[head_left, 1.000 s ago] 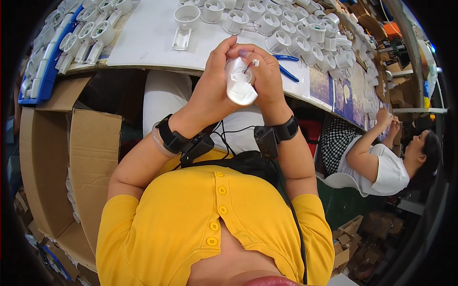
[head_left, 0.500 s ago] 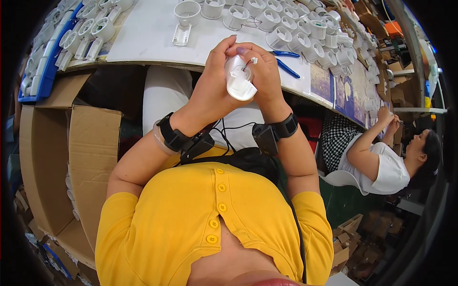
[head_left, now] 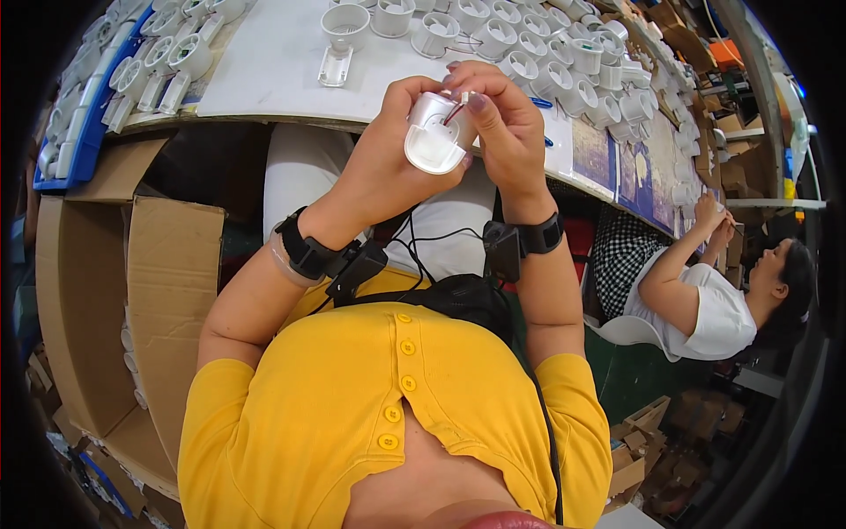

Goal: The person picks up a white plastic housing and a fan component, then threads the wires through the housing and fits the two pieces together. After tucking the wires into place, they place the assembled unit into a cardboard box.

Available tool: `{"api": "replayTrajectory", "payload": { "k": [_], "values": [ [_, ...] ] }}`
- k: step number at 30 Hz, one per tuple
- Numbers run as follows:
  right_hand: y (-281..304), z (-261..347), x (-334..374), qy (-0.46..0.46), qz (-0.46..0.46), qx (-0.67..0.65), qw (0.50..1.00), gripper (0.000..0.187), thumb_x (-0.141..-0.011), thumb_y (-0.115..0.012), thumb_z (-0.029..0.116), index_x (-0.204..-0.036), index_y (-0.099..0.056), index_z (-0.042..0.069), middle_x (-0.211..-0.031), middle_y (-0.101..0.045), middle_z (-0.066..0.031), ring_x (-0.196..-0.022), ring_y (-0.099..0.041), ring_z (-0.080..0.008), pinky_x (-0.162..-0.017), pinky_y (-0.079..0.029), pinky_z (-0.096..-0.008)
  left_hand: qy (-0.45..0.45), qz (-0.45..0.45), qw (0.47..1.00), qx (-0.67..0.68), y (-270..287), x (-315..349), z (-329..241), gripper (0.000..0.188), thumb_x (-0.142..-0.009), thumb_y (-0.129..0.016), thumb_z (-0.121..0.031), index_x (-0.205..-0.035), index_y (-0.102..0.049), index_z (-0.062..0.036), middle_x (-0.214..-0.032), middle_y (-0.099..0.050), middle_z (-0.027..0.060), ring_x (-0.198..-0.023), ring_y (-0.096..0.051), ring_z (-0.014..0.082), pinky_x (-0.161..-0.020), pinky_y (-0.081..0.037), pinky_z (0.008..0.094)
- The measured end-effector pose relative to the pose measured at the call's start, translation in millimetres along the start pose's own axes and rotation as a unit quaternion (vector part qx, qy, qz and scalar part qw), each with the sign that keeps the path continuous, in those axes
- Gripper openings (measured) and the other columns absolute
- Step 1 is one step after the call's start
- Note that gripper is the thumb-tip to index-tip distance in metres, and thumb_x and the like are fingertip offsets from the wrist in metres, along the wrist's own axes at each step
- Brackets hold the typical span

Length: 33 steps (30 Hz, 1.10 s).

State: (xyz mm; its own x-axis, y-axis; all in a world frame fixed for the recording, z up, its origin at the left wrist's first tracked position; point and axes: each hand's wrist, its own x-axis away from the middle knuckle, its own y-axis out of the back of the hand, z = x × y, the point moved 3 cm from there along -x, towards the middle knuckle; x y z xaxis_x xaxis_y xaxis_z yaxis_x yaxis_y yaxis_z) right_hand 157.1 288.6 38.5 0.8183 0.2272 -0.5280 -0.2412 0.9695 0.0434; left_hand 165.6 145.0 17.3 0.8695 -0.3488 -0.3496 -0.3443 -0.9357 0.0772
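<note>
A white plastic housing with a rounded open end is held up just in front of the table's near edge. My left hand is closed around its left side. Thin dark red wires with a small white connector come out of the housing. My right hand pinches the wires near the connector between thumb and fingers. On the table beyond, a white cup-shaped part stands with a rectangular bracket toward me. Blue-handled pliers lie partly hidden behind my right hand.
Many white cup-shaped parts crowd the table at the back right. A blue tray of similar parts stands at the left, above an open cardboard box. A co-worker sits at the right.
My right hand has shifted right and now pinches the wires at the connector. The housing has moved slightly left and turned, showing more of its open end.
</note>
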Motion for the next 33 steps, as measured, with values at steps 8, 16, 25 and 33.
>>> {"api": "replayTrajectory", "payload": {
  "k": [8,16,25,33],
  "values": [
    [-8,2,2,-0.016,-0.051,0.028,0.998,0.016,-0.094,-0.055,0.010,-0.107,-0.060,0.001,-0.109,-0.060,-0.0070,-0.105,-0.055,-0.0166,-0.094,-0.042,-0.0294,-0.047,-0.021,0.991,-0.120,2,2,2,0.068,-0.070,-0.078,-0.018,-0.122,-0.037,-0.0016,-0.106,-0.059,0.0151,-0.094,-0.061,0.0233,-0.079,-0.050,0.0330],
    [5,12,-10,-0.046,0.139,0.065,0.987,0.012,-0.096,-0.050,0.011,-0.096,-0.057,0.001,-0.112,-0.059,-0.0113,-0.111,-0.053,-0.0209,-0.099,-0.040,-0.0327,0.000,-0.002,0.999,-0.037,2,3,-3,0.067,-0.070,-0.078,-0.019,-0.120,-0.038,0.0010,-0.105,-0.059,0.0177,-0.096,-0.062,0.0267,-0.080,-0.050,0.0328],
    [-7,-1,-5,0.027,0.023,0.056,0.998,0.008,-0.091,-0.059,0.008,-0.093,-0.061,0.000,-0.105,-0.060,-0.0076,-0.096,-0.055,-0.0137,-0.087,-0.043,-0.0269,0.031,0.001,1.000,-0.003,1,3,0,0.066,-0.070,-0.078,-0.018,-0.118,-0.039,0.0009,-0.105,-0.059,0.0171,-0.094,-0.062,0.0259,-0.080,-0.050,0.0325],
    [-12,0,-14,-0.029,-0.030,0.020,0.999,0.014,-0.097,-0.051,0.013,-0.099,-0.059,0.002,-0.116,-0.054,-0.0097,-0.108,-0.052,-0.0183,-0.094,-0.041,-0.0301,-0.111,-0.068,0.989,-0.075,9,-1,3,0.061,-0.074,-0.072,-0.009,-0.124,-0.038,-0.0046,-0.113,-0.054,0.0113,-0.104,-0.056,0.0194,-0.089,-0.046,0.0307]
  ]
}}
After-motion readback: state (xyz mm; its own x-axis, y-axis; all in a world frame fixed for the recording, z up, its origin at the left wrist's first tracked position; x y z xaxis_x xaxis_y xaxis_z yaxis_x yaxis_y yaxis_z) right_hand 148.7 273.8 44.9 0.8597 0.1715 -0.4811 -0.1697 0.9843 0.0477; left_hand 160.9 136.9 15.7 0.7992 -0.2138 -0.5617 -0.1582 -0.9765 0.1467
